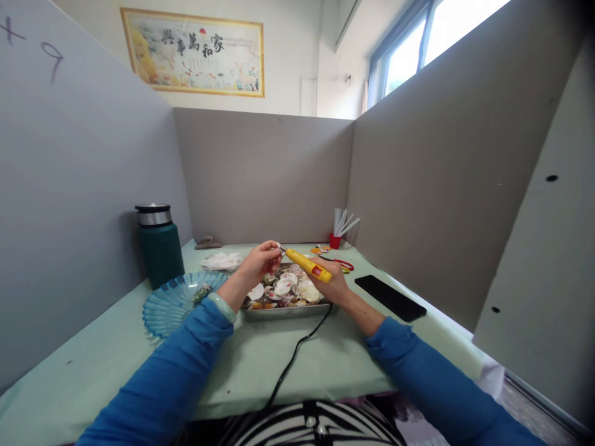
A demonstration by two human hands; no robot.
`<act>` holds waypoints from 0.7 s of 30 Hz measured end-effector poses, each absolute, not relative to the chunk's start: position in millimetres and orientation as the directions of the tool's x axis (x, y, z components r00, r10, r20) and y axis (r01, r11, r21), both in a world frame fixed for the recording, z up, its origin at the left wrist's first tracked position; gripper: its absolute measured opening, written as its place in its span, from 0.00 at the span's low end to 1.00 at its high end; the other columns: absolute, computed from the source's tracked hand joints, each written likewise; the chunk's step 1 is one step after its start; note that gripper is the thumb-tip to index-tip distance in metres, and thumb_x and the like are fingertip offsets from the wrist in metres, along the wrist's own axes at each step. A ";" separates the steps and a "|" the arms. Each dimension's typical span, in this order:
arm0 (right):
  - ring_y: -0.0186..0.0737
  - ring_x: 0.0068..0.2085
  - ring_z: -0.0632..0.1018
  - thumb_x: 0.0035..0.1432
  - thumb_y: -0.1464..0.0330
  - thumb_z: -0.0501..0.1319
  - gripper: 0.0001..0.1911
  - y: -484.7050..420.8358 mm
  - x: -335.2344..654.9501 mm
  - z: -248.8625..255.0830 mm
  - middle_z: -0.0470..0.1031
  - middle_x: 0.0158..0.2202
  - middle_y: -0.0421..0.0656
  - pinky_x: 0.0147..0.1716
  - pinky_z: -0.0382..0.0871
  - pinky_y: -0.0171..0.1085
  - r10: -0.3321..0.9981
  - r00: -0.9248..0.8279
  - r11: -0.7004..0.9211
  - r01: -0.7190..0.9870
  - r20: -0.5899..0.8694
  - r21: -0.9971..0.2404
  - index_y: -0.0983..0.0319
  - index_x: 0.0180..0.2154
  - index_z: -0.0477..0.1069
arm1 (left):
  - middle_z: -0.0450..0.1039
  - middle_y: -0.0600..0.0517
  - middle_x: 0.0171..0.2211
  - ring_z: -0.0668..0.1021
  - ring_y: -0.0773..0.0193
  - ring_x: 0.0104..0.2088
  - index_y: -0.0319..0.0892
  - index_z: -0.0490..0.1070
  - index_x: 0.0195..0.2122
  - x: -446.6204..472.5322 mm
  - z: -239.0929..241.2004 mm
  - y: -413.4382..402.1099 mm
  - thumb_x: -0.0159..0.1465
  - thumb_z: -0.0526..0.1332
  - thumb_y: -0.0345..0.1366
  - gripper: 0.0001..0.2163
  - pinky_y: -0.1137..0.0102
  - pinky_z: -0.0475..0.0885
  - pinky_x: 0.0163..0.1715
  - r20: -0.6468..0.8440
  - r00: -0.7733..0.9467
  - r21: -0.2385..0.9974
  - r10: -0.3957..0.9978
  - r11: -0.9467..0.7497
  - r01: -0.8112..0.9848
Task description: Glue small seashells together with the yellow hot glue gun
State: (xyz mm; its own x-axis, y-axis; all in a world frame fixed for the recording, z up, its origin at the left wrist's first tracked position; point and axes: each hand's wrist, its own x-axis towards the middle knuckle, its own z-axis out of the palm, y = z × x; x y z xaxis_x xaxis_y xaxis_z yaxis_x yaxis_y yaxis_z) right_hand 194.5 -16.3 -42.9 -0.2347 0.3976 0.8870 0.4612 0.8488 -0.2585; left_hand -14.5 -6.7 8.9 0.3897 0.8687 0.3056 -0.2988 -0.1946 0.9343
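Note:
My right hand (332, 282) is closed around a yellow glue gun (304, 263), its metal nozzle pointing up and left. Close to the nozzle, my left hand (260, 260) pinches a small whitish piece, too small to name for sure. Below both hands lies a metal tray (283, 314) heaped with seashells (283, 286), pale, brown and orange. A black cord (297, 350) hangs from the glue gun and runs over the table to its front edge.
A blue fluted glass plate (160, 306) and a green bottle (160, 251) stand left. A black phone (390, 297) and red-handled scissors (344, 263) lie right. Glue sticks (343, 222) fill a red cup (334, 241). White tissue (222, 261) lies behind the plate. Grey partitions (264, 176) enclose the table.

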 end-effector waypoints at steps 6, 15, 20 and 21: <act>0.38 0.31 0.77 0.56 0.69 0.58 0.07 -16.0 194.2 -43.6 0.77 0.32 0.45 0.33 0.70 0.35 0.398 -0.234 0.847 0.464 0.887 -0.258 0.62 0.36 0.73 | 0.63 0.58 0.19 0.63 0.74 0.14 0.41 0.63 0.30 -13.4 10.2 -8.4 0.51 0.66 0.34 0.11 0.76 0.56 0.15 0.302 0.377 0.935 0.876 -0.196 -0.294; 0.39 0.32 0.77 0.56 0.68 0.58 0.07 -13.4 195.1 -45.4 0.77 0.32 0.44 0.33 0.71 0.36 0.394 -0.242 0.845 0.476 0.887 -0.245 0.61 0.37 0.74 | 0.63 0.58 0.18 0.64 0.74 0.14 0.41 0.63 0.31 -12.7 10.7 -9.2 0.50 0.66 0.34 0.12 0.77 0.56 0.15 0.288 0.370 0.940 0.883 -0.186 -0.287; 0.38 0.31 0.76 0.56 0.69 0.58 0.07 -13.3 194.7 -46.0 0.77 0.32 0.44 0.32 0.70 0.35 0.394 -0.239 0.838 0.491 0.888 -0.240 0.60 0.36 0.74 | 0.63 0.58 0.18 0.63 0.74 0.14 0.41 0.63 0.30 -11.7 10.5 -9.0 0.50 0.66 0.34 0.11 0.77 0.54 0.14 0.284 0.366 0.940 0.886 -0.183 -0.287; 0.37 0.30 0.76 0.56 0.69 0.58 0.07 -13.8 194.4 -45.5 0.76 0.31 0.43 0.31 0.69 0.35 0.396 -0.237 0.835 0.495 0.887 -0.241 0.60 0.36 0.74 | 0.63 0.58 0.18 0.63 0.74 0.14 0.41 0.63 0.30 -11.2 10.3 -9.4 0.50 0.66 0.34 0.12 0.77 0.54 0.14 0.285 0.366 0.941 0.886 -0.185 -0.285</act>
